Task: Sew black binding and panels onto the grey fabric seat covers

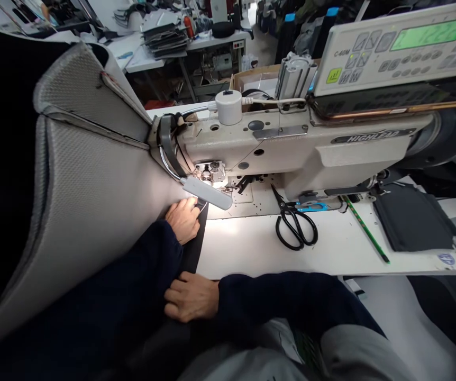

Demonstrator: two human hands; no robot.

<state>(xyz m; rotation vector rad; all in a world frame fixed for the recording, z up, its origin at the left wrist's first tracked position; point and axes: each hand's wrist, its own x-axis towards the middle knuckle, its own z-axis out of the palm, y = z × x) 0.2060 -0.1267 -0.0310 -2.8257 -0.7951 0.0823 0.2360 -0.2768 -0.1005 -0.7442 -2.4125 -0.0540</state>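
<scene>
A large grey padded fabric panel (105, 185) with a black strip (194, 248) along its edge runs up to the sewing machine (260, 143). My left hand (184, 219) is closed on this edge, just short of the lit needle area. A thin pale sliver shows beside its fingers; I cannot tell what it is. Lower down, at the table's front edge, my right hand (191, 297) has its fingers curled over the black strip. The needle is largely hidden behind a grey lamp bar (207, 192).
Black-handled scissors (296, 222) lie on the white table (244, 248), points toward the machine. Right of them are a blue-handled cutter (311, 206), a green pencil (366, 230) and dark fabric pieces (414, 214). A control panel (398, 50) and a phone (386, 103) sit atop the machine.
</scene>
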